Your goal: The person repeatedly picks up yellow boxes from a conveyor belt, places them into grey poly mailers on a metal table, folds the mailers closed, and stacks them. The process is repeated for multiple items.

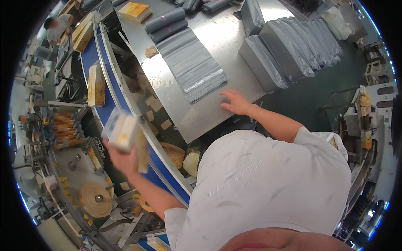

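A: I log my left hand (pixel 123 157) closed around a yellow-and-white carton (pixel 125 133), blurred, glossy wrap, held above the blue conveyor belt (pixel 111 98) at its near curve.

B: Right side?

A: My right hand (pixel 236 102) lies flat, fingers spread, holding nothing, on the steel table (pixel 234 42) near its front edge, just beside the fanned stack of grey plastic mailer bags (pixel 190 62). Bare metal lies between the stack and the edge.
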The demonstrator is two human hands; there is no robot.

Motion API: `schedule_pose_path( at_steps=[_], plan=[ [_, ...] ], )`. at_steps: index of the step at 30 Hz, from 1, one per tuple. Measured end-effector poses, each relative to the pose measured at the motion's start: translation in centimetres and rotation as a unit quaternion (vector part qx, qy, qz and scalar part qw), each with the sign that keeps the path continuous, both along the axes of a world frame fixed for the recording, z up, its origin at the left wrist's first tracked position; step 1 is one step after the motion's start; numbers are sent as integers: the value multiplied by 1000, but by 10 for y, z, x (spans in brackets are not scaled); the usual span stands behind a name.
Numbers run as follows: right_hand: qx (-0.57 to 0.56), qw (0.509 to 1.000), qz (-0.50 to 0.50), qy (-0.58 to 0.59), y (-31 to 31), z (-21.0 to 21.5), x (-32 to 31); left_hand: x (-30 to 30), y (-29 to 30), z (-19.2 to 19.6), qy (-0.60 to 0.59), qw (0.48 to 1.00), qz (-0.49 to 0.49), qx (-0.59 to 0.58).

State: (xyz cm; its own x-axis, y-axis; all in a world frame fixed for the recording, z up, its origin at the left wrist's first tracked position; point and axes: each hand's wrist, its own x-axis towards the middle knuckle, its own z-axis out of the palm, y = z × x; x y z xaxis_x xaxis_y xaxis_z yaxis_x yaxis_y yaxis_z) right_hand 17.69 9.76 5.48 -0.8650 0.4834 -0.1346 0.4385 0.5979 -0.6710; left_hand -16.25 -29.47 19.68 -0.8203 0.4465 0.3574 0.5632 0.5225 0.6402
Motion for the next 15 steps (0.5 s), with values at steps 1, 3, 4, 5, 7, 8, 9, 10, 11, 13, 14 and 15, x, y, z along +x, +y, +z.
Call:
schedule_pose_path(
  at_steps=[1, 3, 4, 5, 7, 8, 9, 10, 11, 13, 14, 15],
  plan=[
    [-76, 996, 1, 37, -5, 11, -8, 13, 45, 1, -63, 995, -53, 53],
    [-221, 969, -1, 114, -9, 31, -23, 42, 135, 10, -207, 967, -144, 28],
    [-252, 954, 3, 162, -9, 34, -29, 65, 178, -8, -251, 940, -206, 102],
    [-285, 935, 14, 210, -12, 35, -38, 81, 213, -28, -284, 910, -268, 142],
    [-322, 928, -62, 177, -3, 33, -41, 108, 274, -83, -377, 874, -227, 206],
    [-285, 940, -69, 174, 5, 25, -41, 102, 285, -120, -415, 867, -187, 203],
    [-249, 951, -68, 171, 11, 11, -42, 93, 288, -156, -447, 860, -139, 202],
    [-210, 961, -80, 164, 22, -1, -39, 92, 299, -168, -471, 851, -108, 204],
    [-201, 965, -74, 148, 30, -2, -42, 92, 307, -179, -493, 842, -74, 207],
    [-181, 973, -80, 116, 44, -1, -38, 105, 324, -181, -513, 830, -37, 215],
    [-122, 982, -78, 122, 58, -4, -41, 101, 335, -182, -479, 852, -45, 208],
    [-70, 987, -59, 132, 71, -17, -55, 85, 329, -188, -435, 877, -38, 203]
  ],
)
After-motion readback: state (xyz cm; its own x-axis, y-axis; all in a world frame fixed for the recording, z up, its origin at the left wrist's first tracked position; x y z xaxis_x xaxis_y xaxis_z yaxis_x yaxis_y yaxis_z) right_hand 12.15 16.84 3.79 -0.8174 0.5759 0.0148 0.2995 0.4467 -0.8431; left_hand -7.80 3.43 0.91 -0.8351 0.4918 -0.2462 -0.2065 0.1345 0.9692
